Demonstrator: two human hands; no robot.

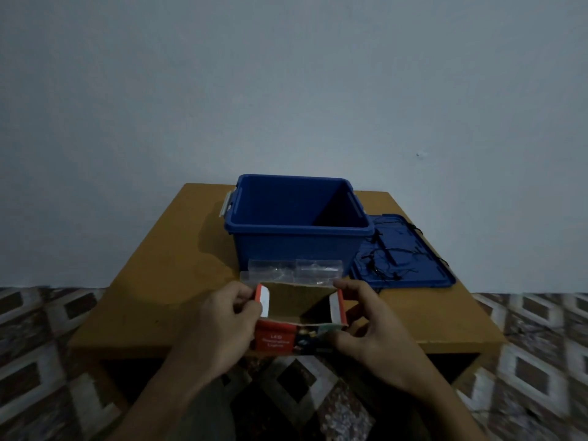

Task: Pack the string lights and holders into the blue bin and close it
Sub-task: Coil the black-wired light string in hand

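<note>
Head view. A rectangular, open-topped blue plastic bin (286, 249) stands upright at the middle of a small orange-brown wooden table (165, 265), with a pale latch handle on its left end. Its flat blue plastic lid (429, 270) lies on the table just to the right of the bin, off the bin entirely. A loose tangle of thin-wired black string lights (381, 253) rests on top of the lid, outside the bin. Flat clear plastic packets (292, 268) lie on the table against the near wall of the bin; their contents are too blurred to identify. Nearest the viewer, at the table's front edge, a red cardboard box (276, 340) printed "LED" on its front panel is held upright with its top open. Its two white-lined end flaps stand up and its brown card interior is exposed. The left hand (219, 326) grips the box's left end, thumb and curled fingers pinching the left flap. The right hand (375, 332) holds the right end, with the thumb on the near corner and the index finger curled round to the far corner; the remaining fingers are loosely bent. A pale wall (286, 90) rises behind the table, and a patterned tiled floor (541, 345) surrounds it.
</note>
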